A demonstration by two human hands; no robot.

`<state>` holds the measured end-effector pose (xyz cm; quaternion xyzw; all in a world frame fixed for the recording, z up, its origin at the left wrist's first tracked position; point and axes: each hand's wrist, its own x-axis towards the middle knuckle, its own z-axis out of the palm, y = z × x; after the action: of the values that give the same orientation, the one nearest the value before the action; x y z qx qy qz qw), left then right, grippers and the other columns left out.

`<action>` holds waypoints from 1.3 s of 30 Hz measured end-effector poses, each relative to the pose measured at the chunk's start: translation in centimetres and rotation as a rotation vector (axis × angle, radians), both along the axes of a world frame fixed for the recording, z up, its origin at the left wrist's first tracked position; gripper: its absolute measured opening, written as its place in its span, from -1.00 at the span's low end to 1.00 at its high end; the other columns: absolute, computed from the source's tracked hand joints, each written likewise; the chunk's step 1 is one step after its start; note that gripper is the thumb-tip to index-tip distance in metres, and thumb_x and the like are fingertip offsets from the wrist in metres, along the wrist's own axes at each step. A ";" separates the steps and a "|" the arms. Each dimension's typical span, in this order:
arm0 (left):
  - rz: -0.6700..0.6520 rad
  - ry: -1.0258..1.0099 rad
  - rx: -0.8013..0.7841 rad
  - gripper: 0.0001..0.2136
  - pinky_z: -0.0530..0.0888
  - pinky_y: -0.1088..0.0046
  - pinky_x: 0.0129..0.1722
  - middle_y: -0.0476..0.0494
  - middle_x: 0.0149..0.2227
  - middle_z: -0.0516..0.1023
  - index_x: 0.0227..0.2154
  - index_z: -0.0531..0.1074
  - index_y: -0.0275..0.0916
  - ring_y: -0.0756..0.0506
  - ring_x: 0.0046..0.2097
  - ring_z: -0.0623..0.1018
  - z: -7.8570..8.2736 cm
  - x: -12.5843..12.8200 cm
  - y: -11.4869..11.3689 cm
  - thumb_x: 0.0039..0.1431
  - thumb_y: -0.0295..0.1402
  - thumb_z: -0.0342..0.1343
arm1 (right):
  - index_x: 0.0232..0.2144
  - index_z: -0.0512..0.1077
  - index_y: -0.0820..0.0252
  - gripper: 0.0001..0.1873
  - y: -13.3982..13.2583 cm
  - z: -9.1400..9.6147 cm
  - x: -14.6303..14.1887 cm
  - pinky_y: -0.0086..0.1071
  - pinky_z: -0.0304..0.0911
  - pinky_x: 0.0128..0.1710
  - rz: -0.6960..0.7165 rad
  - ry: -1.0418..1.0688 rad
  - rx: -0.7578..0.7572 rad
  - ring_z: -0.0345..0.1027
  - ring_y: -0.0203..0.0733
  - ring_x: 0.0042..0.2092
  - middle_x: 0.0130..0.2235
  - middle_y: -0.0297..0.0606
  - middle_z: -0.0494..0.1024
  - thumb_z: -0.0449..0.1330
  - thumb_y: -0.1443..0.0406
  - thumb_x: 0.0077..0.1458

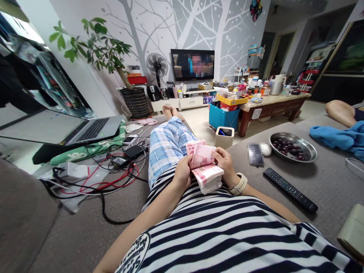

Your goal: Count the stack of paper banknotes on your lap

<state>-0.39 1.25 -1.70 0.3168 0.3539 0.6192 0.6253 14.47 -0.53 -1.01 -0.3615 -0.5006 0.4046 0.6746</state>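
Both hands are over my lap with pink 100 banknotes between them. My left hand (183,171) is closed on the left side of a few raised banknotes (202,156). My right hand (225,163) pinches the right edge of those same notes; a beige watch (239,184) is on that wrist. Just below the raised notes, a thick stack of banknotes (209,178) rests on my striped shirt, its layered front edge toward me. The fingers under the notes are partly hidden.
To my right on the sofa are a black remote (290,189), a metal bowl (313,153) of dark round fruit, and a blue cloth (338,137). Tangled cables (113,178) and a laptop (96,129) lie to my left. Another person's bent leg (341,113) shows at far right.
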 end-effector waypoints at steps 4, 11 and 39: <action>-0.008 0.003 0.021 -0.82 0.51 0.33 -0.20 -0.13 -0.39 0.64 -0.45 0.56 -0.31 -0.12 -0.33 0.57 -0.3 0.0 0.4 -0.11 -0.29 0.26 | -0.62 0.25 0.11 -0.48 -0.4 0.4 0.0 -0.37 -0.08 -0.52 0.008 -0.024 0.008 -0.07 -0.33 -0.53 -0.60 -0.46 0.14 0.29 -0.11 0.01; -0.015 0.023 0.039 -0.84 0.50 0.34 -0.19 -0.09 -0.40 0.62 -0.46 0.55 -0.29 -0.11 -0.31 0.56 -0.1 0.0 0.1 -0.12 -0.32 0.26 | -0.59 0.28 0.10 -0.50 -0.7 0.9 -0.1 -0.39 -0.07 -0.56 0.019 -0.017 0.012 -0.05 -0.33 -0.55 -0.61 -0.46 0.15 0.29 -0.13 0.00; -0.021 0.010 0.024 -0.78 0.49 0.33 -0.17 -0.07 -0.44 0.59 -0.47 0.50 -0.28 -0.12 -0.33 0.57 -0.2 0.0 -0.1 -0.15 -0.27 0.35 | -0.57 0.37 0.10 -0.48 -0.7 0.4 -0.3 -0.36 0.01 -0.57 0.013 0.024 0.013 0.07 -0.31 -0.60 -0.66 -0.42 0.29 0.24 -0.19 0.02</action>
<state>-0.43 1.19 -1.87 0.3310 0.3463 0.6151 0.6263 14.20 -1.20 -0.59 -0.3487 -0.4975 0.4101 0.6803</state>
